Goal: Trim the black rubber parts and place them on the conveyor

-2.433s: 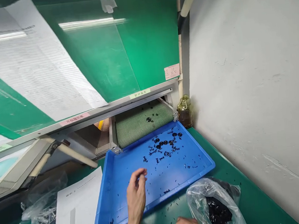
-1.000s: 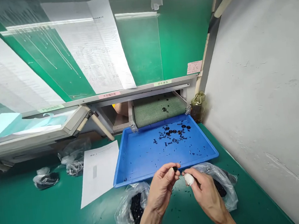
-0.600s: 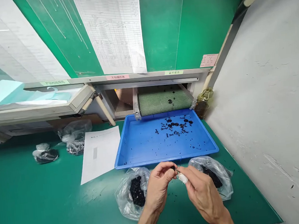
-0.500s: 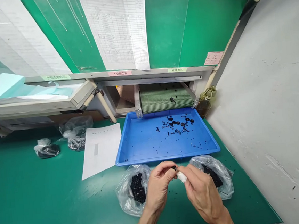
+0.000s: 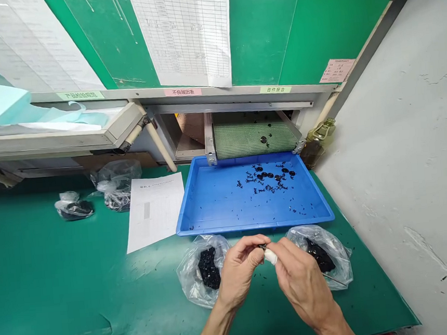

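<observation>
My left hand [image 5: 238,270] pinches a small black part [image 5: 261,246] between thumb and fingers, in front of the blue tray [image 5: 213,223]. Against it, my right hand [image 5: 301,275] is closed, its fingertips meeting the same part. Something white [image 5: 271,256], perhaps a wrapping on a finger, shows at its fingertips. Whether the right hand also holds a tool is hidden. Left of my hands lies an open clear bag of small black pieces [image 5: 209,269]. Beside my right hand is another clear bag with shiny black parts [image 5: 320,255], a thin rod [image 5: 335,280] at its edge.
Black discs and branched scraps [image 5: 271,179] lie scattered in the tray. A green mesh conveyor [image 5: 240,135] ends above its far edge. A printed sheet [image 5: 157,210] and tied bags [image 5: 75,209] lie on the left. A bottle [image 5: 317,141] stands by the wall [image 5: 401,146].
The view has tilted down slightly, so the surroundings sit differently in the picture. Both hands stay together at the small black part, with only slight finger movement.
</observation>
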Demonstrator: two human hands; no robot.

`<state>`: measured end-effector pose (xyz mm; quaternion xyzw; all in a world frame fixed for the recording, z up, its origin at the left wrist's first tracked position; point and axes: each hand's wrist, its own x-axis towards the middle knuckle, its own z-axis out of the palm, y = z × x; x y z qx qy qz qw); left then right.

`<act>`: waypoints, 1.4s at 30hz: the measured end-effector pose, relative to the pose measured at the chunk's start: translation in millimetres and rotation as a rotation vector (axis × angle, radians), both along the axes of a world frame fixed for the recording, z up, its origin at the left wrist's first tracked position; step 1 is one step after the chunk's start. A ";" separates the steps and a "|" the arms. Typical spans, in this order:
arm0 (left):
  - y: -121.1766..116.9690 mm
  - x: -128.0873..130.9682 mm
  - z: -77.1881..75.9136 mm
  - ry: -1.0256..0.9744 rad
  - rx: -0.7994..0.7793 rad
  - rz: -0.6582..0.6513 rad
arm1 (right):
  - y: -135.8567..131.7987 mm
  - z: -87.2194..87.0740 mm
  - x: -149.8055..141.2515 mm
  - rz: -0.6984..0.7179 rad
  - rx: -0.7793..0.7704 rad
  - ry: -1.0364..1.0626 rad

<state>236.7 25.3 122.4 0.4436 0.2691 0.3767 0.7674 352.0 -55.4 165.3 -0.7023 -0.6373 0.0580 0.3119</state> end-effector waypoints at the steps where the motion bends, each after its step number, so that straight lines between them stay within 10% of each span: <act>1: -0.2 0.7 -1.6 -0.006 -0.001 0.004 | 0.7 -1.2 -0.8 -0.003 0.012 0.015; 20: 7.6 25.3 -21.3 -0.069 -0.282 0.130 | 23.6 -26.3 27.7 0.043 -0.264 0.573; 37: 21.2 30.4 -37.4 -0.005 -0.425 0.185 | 34.8 -37.0 17.0 -0.036 -0.199 0.013; 42: 27.9 33.4 -42.2 -0.047 -0.442 0.189 | 41.3 -45.1 25.6 0.008 -0.295 0.276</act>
